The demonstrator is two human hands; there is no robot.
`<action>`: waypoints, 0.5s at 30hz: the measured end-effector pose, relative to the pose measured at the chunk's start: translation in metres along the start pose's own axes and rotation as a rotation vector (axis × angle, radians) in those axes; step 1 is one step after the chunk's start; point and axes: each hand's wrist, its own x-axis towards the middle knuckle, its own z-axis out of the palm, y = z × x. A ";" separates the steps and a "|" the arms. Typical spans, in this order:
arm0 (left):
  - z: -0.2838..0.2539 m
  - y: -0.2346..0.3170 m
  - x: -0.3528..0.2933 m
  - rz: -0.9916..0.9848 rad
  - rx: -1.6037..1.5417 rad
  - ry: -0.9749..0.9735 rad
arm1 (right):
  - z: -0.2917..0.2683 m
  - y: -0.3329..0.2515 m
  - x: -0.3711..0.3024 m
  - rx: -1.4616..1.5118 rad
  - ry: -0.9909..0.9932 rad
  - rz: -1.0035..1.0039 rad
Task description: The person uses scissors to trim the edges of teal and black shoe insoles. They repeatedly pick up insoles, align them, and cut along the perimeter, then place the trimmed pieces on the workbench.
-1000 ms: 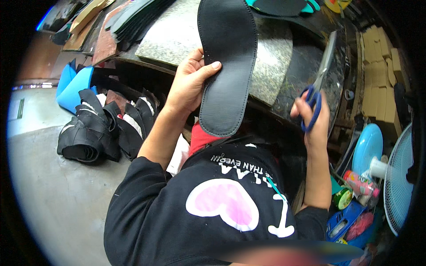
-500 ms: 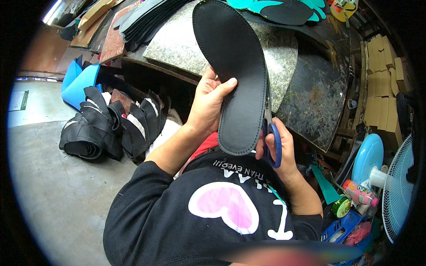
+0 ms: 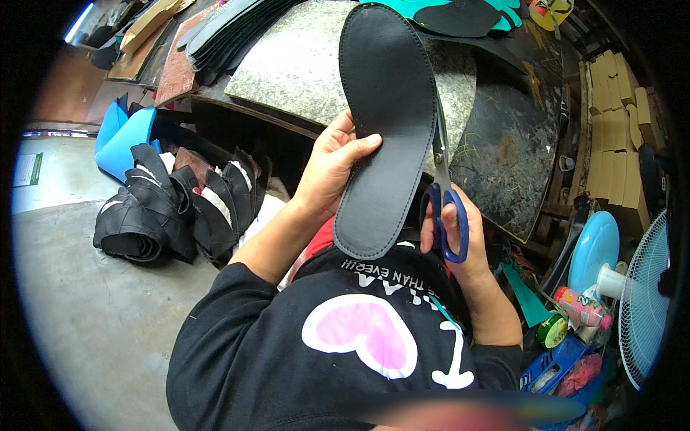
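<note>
pinching a black insole (image 3: 388,136) with a stitched edge between thumb and fingers of the left grip (image 3: 332,165), held up between black shirt (image 3: 248,352) and worktop (image 3: 503,154); clasping the loops of blue-handled scissors (image 3: 442,171) in the right grip (image 3: 466,233), with blades along the insole's right edge, partly hidden by it. seen against a speckled stone slab (image 3: 287,79), with a stack of dark sheets (image 3: 233,36) beyond and a fan (image 3: 647,298) at right.
</note>
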 end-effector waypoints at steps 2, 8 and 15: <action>0.000 0.002 -0.001 -0.023 -0.014 -0.002 | 0.000 0.001 0.001 0.113 0.063 0.070; 0.001 -0.003 0.005 -0.060 0.254 -0.056 | -0.008 -0.004 0.018 0.122 0.254 -0.083; 0.018 0.002 -0.004 0.331 1.077 -0.013 | -0.007 -0.007 0.050 0.080 0.564 -0.292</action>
